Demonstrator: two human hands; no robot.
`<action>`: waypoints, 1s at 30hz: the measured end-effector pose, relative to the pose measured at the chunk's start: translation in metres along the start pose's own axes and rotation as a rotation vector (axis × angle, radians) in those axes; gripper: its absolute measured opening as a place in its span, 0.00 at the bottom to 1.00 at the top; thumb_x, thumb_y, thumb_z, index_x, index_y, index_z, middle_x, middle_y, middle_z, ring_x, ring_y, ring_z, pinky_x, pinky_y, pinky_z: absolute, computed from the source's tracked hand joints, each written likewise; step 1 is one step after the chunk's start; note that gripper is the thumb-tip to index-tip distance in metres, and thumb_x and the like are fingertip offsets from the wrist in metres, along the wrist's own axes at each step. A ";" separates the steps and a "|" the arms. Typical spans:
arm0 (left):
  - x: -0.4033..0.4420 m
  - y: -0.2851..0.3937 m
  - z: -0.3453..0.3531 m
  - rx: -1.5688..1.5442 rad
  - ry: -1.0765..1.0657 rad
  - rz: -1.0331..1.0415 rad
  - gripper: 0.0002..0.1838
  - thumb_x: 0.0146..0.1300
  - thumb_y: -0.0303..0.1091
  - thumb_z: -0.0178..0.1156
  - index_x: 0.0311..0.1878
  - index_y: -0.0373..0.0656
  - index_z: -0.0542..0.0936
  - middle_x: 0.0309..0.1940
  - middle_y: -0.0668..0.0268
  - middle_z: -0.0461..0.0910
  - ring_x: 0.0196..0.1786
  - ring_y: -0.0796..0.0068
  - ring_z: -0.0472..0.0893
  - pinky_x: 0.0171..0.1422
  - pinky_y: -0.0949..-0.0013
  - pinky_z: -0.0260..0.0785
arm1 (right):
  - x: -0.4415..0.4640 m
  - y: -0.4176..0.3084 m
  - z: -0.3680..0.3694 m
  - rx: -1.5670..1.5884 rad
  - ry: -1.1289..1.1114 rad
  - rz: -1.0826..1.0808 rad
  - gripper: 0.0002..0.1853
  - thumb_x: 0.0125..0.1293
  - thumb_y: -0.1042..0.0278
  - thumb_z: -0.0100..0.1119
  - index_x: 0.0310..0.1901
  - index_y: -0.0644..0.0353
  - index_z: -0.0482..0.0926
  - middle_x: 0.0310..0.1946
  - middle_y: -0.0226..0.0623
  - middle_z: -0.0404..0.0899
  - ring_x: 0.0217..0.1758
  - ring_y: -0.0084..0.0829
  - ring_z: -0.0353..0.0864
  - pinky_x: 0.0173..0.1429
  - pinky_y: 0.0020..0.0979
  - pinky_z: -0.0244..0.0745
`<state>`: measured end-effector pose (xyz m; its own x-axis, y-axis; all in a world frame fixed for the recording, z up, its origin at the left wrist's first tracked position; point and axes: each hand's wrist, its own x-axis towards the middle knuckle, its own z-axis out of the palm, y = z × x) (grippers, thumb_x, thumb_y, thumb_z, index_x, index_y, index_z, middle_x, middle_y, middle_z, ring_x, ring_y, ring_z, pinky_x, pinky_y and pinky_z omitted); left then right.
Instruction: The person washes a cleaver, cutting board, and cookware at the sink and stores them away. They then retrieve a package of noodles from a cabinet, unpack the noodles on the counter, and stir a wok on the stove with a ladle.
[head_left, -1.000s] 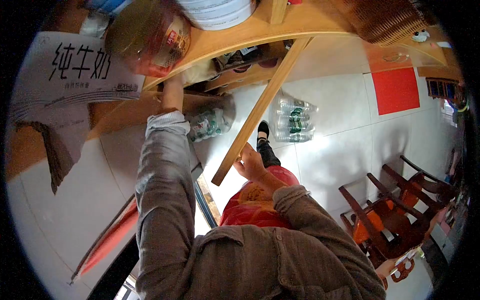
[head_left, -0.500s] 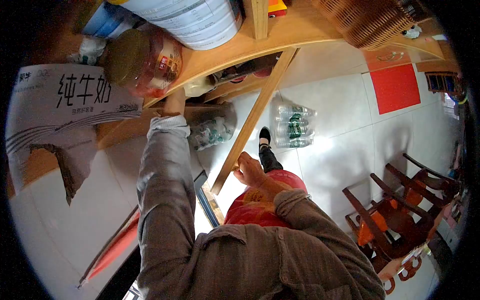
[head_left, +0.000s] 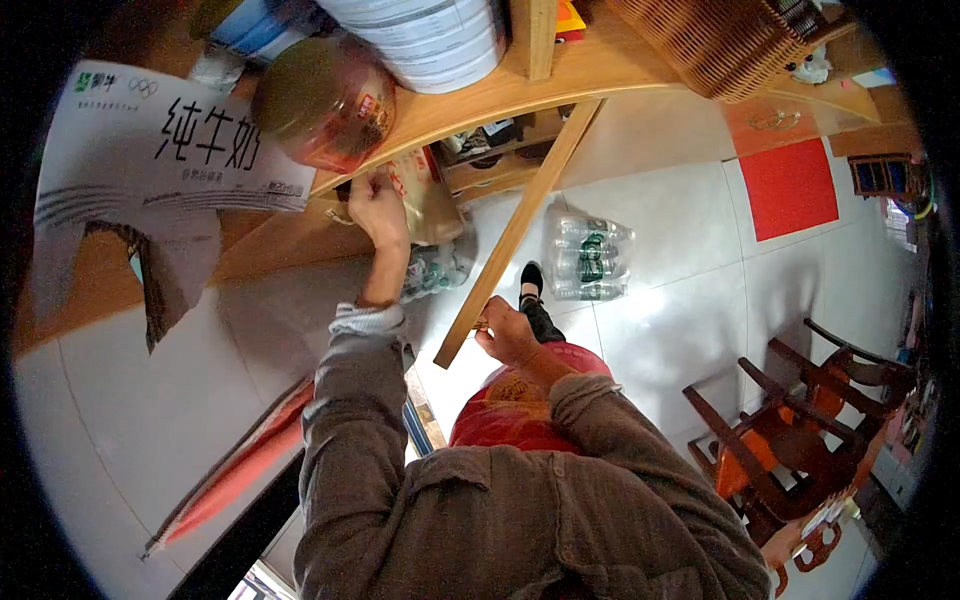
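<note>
My left hand (head_left: 380, 212) is closed on a beige bag (head_left: 428, 198) with red printing, just under the edge of the wooden shelf. The bag's upper part is hidden by the shelf and a jar. Down at the edge of the open cabinet door (head_left: 530, 225), my right hand (head_left: 508, 332) pinches a small brass-coloured knob (head_left: 481, 325). Behind the bag, dark items inside the cabinet (head_left: 500, 140) show only in part.
On the shelf (head_left: 620, 75) stand a red-tinted jar (head_left: 335, 110), a white tub (head_left: 425, 40) and a wicker basket (head_left: 710, 40). A milk carton (head_left: 165, 145) is at left. Wrapped bottles (head_left: 592, 255) lie on the floor; dark wooden chairs (head_left: 790, 430) stand at right.
My left hand, hidden inside the cabinet before, has come back towards me with the beige bag in it. My right hand stays at the door knob.
</note>
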<state>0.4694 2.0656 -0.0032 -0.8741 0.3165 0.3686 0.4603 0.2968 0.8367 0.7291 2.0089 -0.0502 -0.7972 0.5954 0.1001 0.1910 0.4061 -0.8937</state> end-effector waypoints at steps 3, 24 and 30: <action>-0.021 0.029 -0.044 0.104 -0.180 -0.037 0.05 0.59 0.27 0.55 0.36 0.37 0.77 0.27 0.55 0.78 0.32 0.74 0.77 0.39 0.70 0.69 | -0.002 0.004 0.001 0.040 0.048 -0.123 0.15 0.44 0.79 0.58 0.37 0.60 0.71 0.30 0.41 0.70 0.31 0.43 0.76 0.31 0.35 0.72; -0.282 0.056 -0.371 0.236 -0.094 -0.323 0.12 0.51 0.19 0.55 0.41 0.37 0.77 0.32 0.53 0.79 0.35 0.62 0.80 0.40 0.69 0.72 | 0.036 -0.006 0.063 -0.020 0.101 0.009 0.21 0.44 0.79 0.58 0.43 0.63 0.66 0.37 0.46 0.70 0.44 0.46 0.71 0.49 0.37 0.66; -0.338 0.064 -0.398 0.348 0.044 -0.357 0.08 0.52 0.21 0.57 0.37 0.38 0.78 0.30 0.55 0.79 0.32 0.61 0.80 0.37 0.69 0.71 | 0.019 0.029 0.112 0.285 -0.034 0.430 0.19 0.56 0.65 0.56 0.49 0.61 0.67 0.44 0.38 0.71 0.40 0.32 0.73 0.41 0.31 0.71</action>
<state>0.7329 1.6188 0.0871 -0.9887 0.1047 0.1070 0.1496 0.6649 0.7318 0.6553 1.9542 -0.1232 -0.7000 0.6419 -0.3131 0.3461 -0.0786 -0.9349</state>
